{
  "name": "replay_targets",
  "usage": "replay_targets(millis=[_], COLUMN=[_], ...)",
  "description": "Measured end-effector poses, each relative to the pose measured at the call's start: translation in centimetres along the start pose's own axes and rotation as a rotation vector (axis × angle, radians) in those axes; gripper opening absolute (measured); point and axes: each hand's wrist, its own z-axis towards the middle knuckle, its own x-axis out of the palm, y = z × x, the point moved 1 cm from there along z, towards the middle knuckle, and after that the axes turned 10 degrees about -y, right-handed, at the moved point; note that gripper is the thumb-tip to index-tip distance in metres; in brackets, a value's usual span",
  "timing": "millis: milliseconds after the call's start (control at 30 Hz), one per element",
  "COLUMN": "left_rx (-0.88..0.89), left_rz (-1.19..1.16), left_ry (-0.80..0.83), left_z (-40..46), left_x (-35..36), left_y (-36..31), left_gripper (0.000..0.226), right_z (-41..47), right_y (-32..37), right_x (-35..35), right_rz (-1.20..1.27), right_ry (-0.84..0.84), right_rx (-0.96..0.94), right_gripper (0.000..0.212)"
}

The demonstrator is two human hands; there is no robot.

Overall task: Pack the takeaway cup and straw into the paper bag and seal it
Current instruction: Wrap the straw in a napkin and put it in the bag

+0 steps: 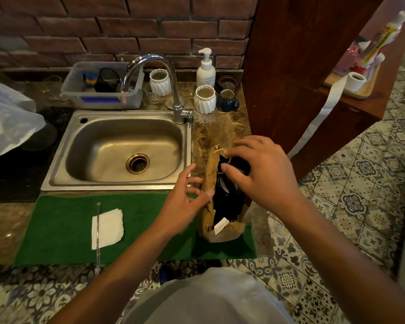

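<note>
A brown paper bag (pixel 222 230) stands on the right end of the green mat (pixel 150 230), its mouth open. A black takeaway cup (pixel 227 197) is partly inside the bag. My right hand (pixel 262 174) grips the cup's top from above. My left hand (pixel 185 197) rests on the bag's left edge, thumb on the paper. A wrapped straw (pixel 98 232) lies on the mat at the left, across a folded white napkin (pixel 108 228). A small white slip (pixel 221 225) sticks out near the bag's lower part.
A steel sink (pixel 117 150) with a tap (pixel 154 76) lies beyond the mat. Behind it stand a plastic tub (pixel 103 90), white ribbed cups (pixel 205 99), a soap pump bottle (pixel 205 71) and a blue mug (pixel 228 101). A wooden partition (pixel 302 66) rises at the right.
</note>
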Motion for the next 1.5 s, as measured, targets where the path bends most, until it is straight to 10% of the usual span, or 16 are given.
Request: replay_targets(millis=[267,800,1500], left_rx=[0.025,-0.158,-0.328], left_rz=[-0.03,0.285,0.735], left_ry=[-0.07,-0.56,-0.24], left_z=[-0.2,-3.3,-0.9], left_x=[-5.1,-23.2,-23.6], left_y=[1.5,14.6,23.7], left_gripper=[0.076,0.062,0.063], right_z=[1.4,1.1,-3.8], right_y=[6.1,18.9,23.2], right_x=[0.2,18.4,33.5], right_rz=[0.226,0.164,0.161], right_ry=[-0.118,0.51,0.799], right_rx=[-0.02,0.014,0.497], right_gripper=[0.031,0.052,0.079])
